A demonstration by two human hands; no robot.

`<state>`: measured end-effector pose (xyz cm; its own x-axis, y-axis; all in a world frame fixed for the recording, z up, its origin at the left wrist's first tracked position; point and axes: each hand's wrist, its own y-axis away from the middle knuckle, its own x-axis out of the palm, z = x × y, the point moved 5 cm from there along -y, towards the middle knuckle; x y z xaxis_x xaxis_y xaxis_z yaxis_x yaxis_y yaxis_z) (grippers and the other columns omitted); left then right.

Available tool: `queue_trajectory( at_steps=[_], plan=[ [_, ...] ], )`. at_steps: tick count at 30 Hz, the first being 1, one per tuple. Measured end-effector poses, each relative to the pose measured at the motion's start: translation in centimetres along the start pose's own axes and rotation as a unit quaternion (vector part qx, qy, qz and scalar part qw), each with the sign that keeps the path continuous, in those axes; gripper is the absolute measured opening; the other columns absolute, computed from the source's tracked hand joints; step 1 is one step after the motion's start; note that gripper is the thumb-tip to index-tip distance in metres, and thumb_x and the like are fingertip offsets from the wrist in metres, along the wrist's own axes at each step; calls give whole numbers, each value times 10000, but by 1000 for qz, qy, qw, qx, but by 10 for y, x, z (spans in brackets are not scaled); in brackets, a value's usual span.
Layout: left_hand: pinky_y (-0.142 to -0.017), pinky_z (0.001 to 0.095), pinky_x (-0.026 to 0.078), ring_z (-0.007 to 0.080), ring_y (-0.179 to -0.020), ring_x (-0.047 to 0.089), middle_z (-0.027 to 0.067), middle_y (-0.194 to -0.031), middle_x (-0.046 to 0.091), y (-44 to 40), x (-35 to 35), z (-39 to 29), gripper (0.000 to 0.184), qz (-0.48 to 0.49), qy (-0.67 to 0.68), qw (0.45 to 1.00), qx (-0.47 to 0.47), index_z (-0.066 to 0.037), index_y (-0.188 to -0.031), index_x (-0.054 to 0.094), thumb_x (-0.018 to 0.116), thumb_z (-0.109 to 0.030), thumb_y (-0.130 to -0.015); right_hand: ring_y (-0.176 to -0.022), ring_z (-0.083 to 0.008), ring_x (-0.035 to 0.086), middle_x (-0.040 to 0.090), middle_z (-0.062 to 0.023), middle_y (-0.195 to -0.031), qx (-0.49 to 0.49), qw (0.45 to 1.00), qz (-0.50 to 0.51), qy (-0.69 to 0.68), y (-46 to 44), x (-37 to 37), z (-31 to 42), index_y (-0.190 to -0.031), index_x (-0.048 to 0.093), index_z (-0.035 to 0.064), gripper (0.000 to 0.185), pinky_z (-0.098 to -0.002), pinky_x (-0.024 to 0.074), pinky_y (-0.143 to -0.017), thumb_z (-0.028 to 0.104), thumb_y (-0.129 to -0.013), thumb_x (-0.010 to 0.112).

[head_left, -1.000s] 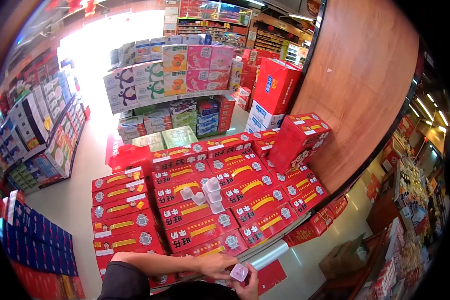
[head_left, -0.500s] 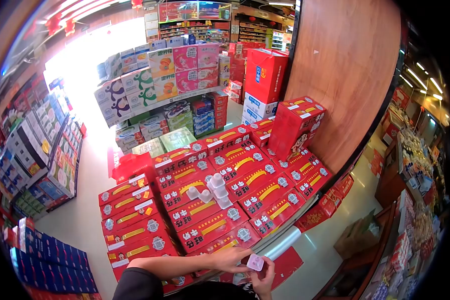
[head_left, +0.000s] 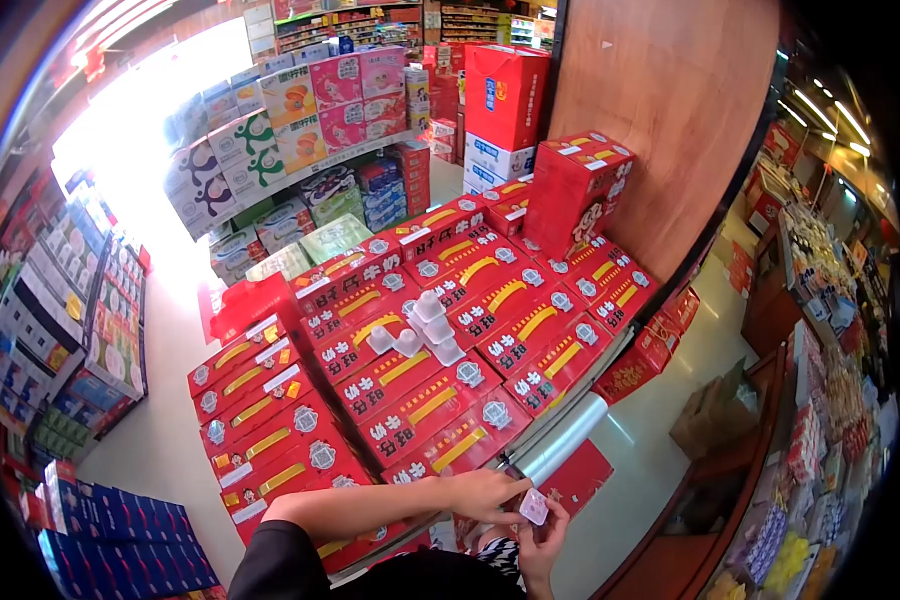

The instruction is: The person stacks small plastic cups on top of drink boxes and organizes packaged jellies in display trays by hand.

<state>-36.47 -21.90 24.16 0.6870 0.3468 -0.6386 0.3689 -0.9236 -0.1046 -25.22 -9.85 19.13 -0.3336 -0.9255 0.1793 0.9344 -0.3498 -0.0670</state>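
Note:
A small pink-topped cup point(head_left: 533, 507) is held at the lower centre, beyond the near edge of the red cartons. My right hand point(head_left: 544, 540) grips it from the right and below, its fingers wrapped round its side. My left hand point(head_left: 486, 494) reaches in from the left, its fingers closed against the cup's left side. Several whitish cups point(head_left: 432, 322) stand in a small cluster on top of the red cartons point(head_left: 400, 395), some of them stacked. The cartons have yellow handles.
A taller red box point(head_left: 577, 195) stands on the cartons at the back right, beside a wooden panel point(head_left: 670, 100). Behind are shelved drink boxes point(head_left: 295, 118). Blue cartons point(head_left: 130, 535) lie at lower left. An open cardboard box point(head_left: 715, 410) is at right.
The view has shifted, so the cartons and the cup cluster sit differently in frame. Both hands stay together at the pink-topped cup, which now looks more tilted.

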Motion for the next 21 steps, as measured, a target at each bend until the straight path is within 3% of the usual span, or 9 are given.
queue_trajectory(
  at_steps=[3, 7, 10, 15, 21],
  plan=[
    [-654, 511, 478, 423, -737, 618, 233, -778, 622, -1, 8, -1, 487, 29, 8, 1000, -6, -17, -1146, 490, 658, -390, -883, -1135, -195, 558, 549, -119, -1227, 46, 999, -14, -22, 11, -1, 4, -1296, 401, 24, 509, -327, 449, -985, -12, -870, 678],
    [-665, 499, 485, 423, -756, 620, 214, -768, 619, 2, 10, -11, 473, 45, -41, 998, 16, -23, -1160, 491, 656, -368, -882, -1124, -214, 578, 565, -143, -1180, 1, 1000, -18, -5, 19, -13, -11, -1272, 417, 3, 527, -331, 472, -964, -94, -803, 637],
    [-684, 486, 491, 409, -773, 625, 203, -782, 623, 3, 16, -19, 447, 56, -60, 995, 50, -27, -1167, 493, 652, -331, -879, -1122, -210, 581, 562, -139, -1179, -41, 999, 1, 7, 26, -18, -8, -1279, 416, 8, 551, -324, 484, -946, -92, -792, 654],
    [-717, 481, 486, 399, -791, 619, 200, -803, 617, 0, 38, -33, 447, 91, -85, 989, 76, -35, -1179, 490, 653, -321, -876, -971, -194, 641, 614, -112, -1062, -86, 995, -24, 54, 48, -34, 4, -1221, 487, 5, 542, -318, 525, -862, -1, -765, 779],
    [-691, 491, 476, 406, -764, 614, 205, -792, 611, -32, 89, -70, 466, 164, -60, 984, 40, -37, -1200, 464, 646, -339, -895, -962, -184, 633, 604, -115, -1066, -127, 988, -55, 65, 80, -90, 17, -1197, 509, 3, 512, -305, 521, -840, 5, -758, 773]
  ],
)
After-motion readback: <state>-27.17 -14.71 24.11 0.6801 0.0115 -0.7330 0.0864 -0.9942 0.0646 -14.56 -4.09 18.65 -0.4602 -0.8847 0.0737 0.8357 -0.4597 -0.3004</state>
